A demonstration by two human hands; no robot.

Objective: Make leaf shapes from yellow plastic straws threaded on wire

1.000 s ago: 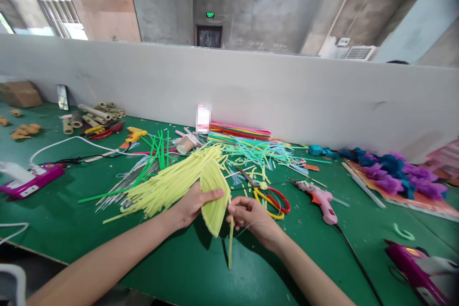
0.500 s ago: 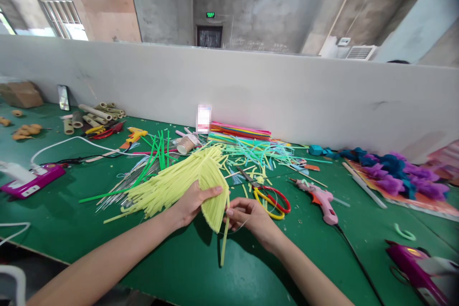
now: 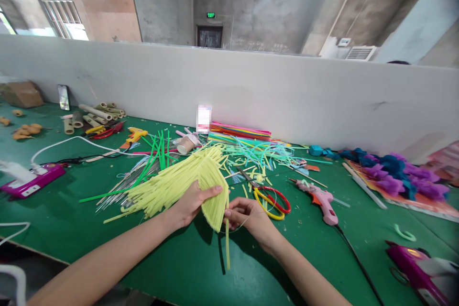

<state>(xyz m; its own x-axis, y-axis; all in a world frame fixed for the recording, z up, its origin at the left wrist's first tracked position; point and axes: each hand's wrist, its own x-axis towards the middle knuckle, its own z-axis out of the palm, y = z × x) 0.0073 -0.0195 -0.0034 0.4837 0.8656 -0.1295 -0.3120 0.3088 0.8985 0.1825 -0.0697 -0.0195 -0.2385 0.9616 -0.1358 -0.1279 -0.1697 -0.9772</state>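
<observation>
My left hand [image 3: 195,202] is closed on a leaf-shaped piece made of yellow pipe cleaners [image 3: 215,201], its thumb lying across the front. My right hand [image 3: 247,217] pinches a single yellow pipe cleaner [image 3: 227,246] at the piece's right edge, and the loose end hangs down below the fingers. A thin wire [image 3: 236,229] loops by the right fingers. Behind the left hand spreads a pile of yellow pipe cleaners [image 3: 168,181]. Scissors with red and yellow handles [image 3: 272,203] lie just beyond the right hand.
A pink glue gun [image 3: 324,203] with its black cord lies to the right, near purple and blue fuzzy flowers [image 3: 398,174]. Green pipe cleaners [image 3: 163,150], a yellow glue gun [image 3: 136,135] and a purple power strip [image 3: 34,181] are at left. A white partition [image 3: 287,95] borders the back.
The hanging end of the yellow pipe cleaner has swung slightly right and now hangs nearly straight down. My right hand has shifted very little; my left hand stays in place.
</observation>
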